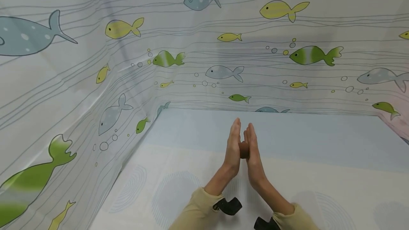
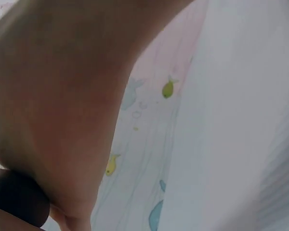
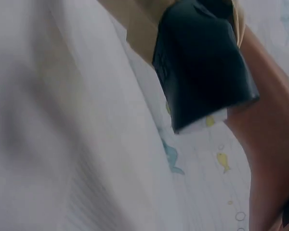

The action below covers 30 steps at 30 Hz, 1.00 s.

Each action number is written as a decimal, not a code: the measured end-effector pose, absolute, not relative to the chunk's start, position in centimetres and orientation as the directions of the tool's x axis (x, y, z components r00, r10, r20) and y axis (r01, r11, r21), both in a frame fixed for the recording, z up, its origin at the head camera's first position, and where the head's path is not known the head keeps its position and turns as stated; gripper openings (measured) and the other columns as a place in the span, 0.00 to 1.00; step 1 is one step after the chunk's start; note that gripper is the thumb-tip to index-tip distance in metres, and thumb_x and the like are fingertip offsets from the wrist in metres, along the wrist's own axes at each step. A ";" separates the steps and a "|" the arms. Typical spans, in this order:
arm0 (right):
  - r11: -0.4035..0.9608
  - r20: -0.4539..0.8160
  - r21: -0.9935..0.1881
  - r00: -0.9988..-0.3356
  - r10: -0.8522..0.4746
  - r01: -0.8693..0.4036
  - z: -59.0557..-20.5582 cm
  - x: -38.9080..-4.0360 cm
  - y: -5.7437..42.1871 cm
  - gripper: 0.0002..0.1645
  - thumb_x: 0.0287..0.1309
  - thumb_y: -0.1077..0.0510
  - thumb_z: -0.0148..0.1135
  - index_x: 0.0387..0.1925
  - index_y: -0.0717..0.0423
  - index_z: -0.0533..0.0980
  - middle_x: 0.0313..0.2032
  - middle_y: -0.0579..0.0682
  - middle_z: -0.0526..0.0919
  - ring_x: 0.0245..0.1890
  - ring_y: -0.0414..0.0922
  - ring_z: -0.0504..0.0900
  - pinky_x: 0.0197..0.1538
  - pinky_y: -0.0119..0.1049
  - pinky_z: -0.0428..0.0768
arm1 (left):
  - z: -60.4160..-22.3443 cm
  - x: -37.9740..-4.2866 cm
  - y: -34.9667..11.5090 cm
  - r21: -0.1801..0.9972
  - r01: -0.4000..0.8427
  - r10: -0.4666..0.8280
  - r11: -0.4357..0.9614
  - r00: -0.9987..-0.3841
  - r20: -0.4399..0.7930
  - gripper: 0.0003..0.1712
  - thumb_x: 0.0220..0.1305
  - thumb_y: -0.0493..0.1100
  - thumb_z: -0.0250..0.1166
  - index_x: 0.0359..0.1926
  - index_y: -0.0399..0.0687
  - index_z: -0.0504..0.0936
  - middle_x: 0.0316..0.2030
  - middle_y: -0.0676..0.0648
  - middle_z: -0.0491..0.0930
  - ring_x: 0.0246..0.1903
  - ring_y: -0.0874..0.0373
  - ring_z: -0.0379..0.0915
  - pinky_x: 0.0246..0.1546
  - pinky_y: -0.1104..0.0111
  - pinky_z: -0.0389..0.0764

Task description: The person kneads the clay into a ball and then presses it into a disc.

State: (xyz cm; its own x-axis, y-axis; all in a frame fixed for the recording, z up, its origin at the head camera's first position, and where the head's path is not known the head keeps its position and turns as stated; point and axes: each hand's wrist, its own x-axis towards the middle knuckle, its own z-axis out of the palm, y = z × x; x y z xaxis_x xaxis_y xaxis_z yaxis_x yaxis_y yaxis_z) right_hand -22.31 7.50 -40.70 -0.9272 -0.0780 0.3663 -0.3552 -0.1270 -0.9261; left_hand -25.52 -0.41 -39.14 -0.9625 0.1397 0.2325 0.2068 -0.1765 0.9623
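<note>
A small brown lump (image 1: 244,150), rounded like a piece of clay, sits between two facing palms in the head view. My left hand (image 1: 232,152) presses it from the left, fingers straight and pointing away from me. From the other side my right hand (image 1: 254,159) presses with straight fingers too. The left wrist view has the lump (image 2: 17,197) dark at its lower left corner, against a palm that fills much of that side. Across the right wrist view stands the left sleeve with its black wrist mount (image 3: 202,67).
Under the hands lies a white and pale blue table surface (image 1: 198,130) with faint circle patterns. A fish-print curtain (image 1: 191,24) runs along the back and left. Black camera mounts (image 1: 230,207) sit at both beige cuffs.
</note>
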 end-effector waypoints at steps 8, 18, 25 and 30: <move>-0.165 0.434 -0.899 -0.879 -0.200 -0.406 -39.8 -20.3 6.1 0.33 0.78 0.45 0.16 0.79 0.43 0.30 0.78 0.54 0.30 0.77 0.60 0.32 0.70 0.70 0.40 | -38.4 -26.8 -2.3 0.941 0.219 0.092 -0.259 -0.964 0.250 0.41 0.74 0.63 0.33 0.79 0.49 0.40 0.79 0.49 0.41 0.77 0.58 0.33 0.75 0.55 0.36; -0.188 0.467 -0.880 -0.868 -0.171 -0.436 -39.8 -20.6 6.7 0.34 0.78 0.49 0.20 0.78 0.45 0.28 0.78 0.54 0.28 0.77 0.59 0.30 0.69 0.70 0.36 | -38.6 -26.1 -1.5 0.936 0.181 0.145 -0.301 -0.962 0.232 0.40 0.75 0.63 0.33 0.79 0.50 0.40 0.78 0.52 0.42 0.77 0.60 0.35 0.75 0.56 0.36; -0.223 0.327 -0.920 -0.945 0.009 -0.321 -39.4 -22.6 8.8 0.39 0.75 0.36 0.23 0.79 0.44 0.31 0.79 0.47 0.33 0.78 0.46 0.32 0.74 0.57 0.30 | -39.4 -24.4 0.9 0.946 0.165 0.278 -0.281 -0.929 0.244 0.38 0.76 0.59 0.33 0.79 0.48 0.40 0.78 0.50 0.43 0.77 0.56 0.38 0.75 0.53 0.40; -0.285 0.320 -0.899 -0.943 0.087 -0.331 -39.5 -23.9 9.9 0.41 0.75 0.36 0.28 0.79 0.45 0.32 0.79 0.48 0.33 0.78 0.45 0.33 0.76 0.48 0.32 | -39.4 -23.6 1.7 0.931 0.154 0.356 -0.332 -0.893 0.275 0.39 0.76 0.60 0.31 0.79 0.47 0.37 0.78 0.48 0.38 0.77 0.55 0.35 0.75 0.53 0.41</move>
State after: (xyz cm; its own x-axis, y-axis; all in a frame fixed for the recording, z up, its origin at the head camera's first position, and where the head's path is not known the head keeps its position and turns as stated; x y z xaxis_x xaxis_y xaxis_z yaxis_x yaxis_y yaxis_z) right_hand -23.90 9.95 -39.51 -0.9434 0.0870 0.3199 -0.3313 -0.2853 -0.8993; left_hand -23.64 1.73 -39.45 -0.8931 0.3560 0.2750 0.1541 -0.3322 0.9305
